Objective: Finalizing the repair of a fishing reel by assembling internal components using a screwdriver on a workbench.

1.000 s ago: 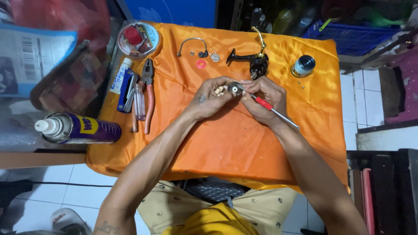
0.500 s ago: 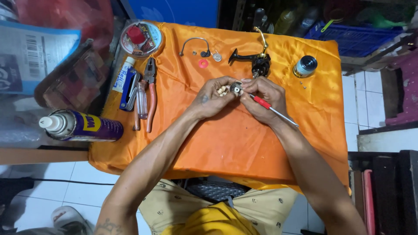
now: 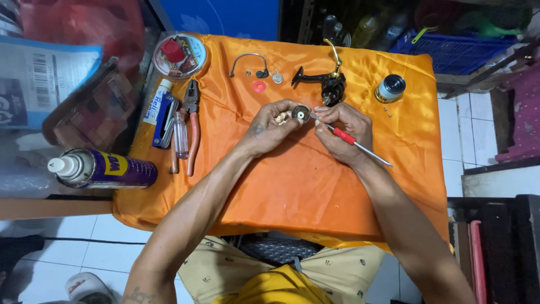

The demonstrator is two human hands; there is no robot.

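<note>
Working over the middle of the tabletop (image 3: 281, 186) draped in orange cloth, left hand (image 3: 270, 126) curling shut around a small round metal part (image 3: 301, 114), holding it just above the cloth; right hand (image 3: 343, 129) closing on a red-handled screwdriver (image 3: 354, 142), its shaft slanting out toward the right, fingertips touching the round part; both hands meeting together at that part. Lying just behind the hands, a black reel body (image 3: 329, 84) with a gold arm, a bent wire piece (image 3: 247, 62) and a small red washer (image 3: 259, 86); sitting to the left, pliers (image 3: 192, 126), a tube (image 3: 156, 102) and a spray can (image 3: 104, 169); standing to the right, a small dark jar (image 3: 390, 88)
</note>
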